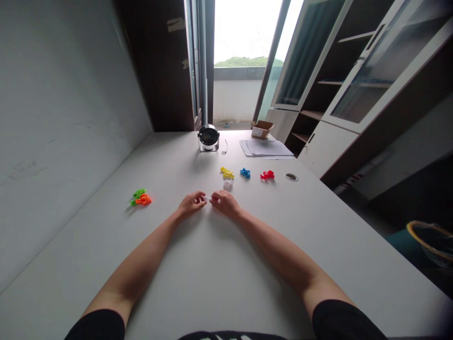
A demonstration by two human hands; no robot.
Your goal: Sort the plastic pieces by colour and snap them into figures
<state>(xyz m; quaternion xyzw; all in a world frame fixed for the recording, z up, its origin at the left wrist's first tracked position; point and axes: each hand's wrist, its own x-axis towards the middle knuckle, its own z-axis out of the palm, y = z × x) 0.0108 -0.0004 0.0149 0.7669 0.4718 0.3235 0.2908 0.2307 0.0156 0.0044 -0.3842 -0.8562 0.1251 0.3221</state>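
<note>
My left hand (191,203) and my right hand (225,203) meet at the middle of the white table (212,274), fingers curled. Between their fingertips they pinch a small white plastic piece (211,199); its shape is too small to make out. Just beyond my right hand lies a white piece (228,185). Farther back sit a yellow pile (227,173), a blue piece (245,173) and a red piece (267,175) in a row. Off to the left lie green (138,193) and orange (144,200) pieces together.
A round black and silver device (208,138) stands at the table's far end, with a stack of papers (265,148) and a small cardboard box (262,129) to its right. A cable hole (291,177) lies near the right edge. Glass-door cabinets stand at right.
</note>
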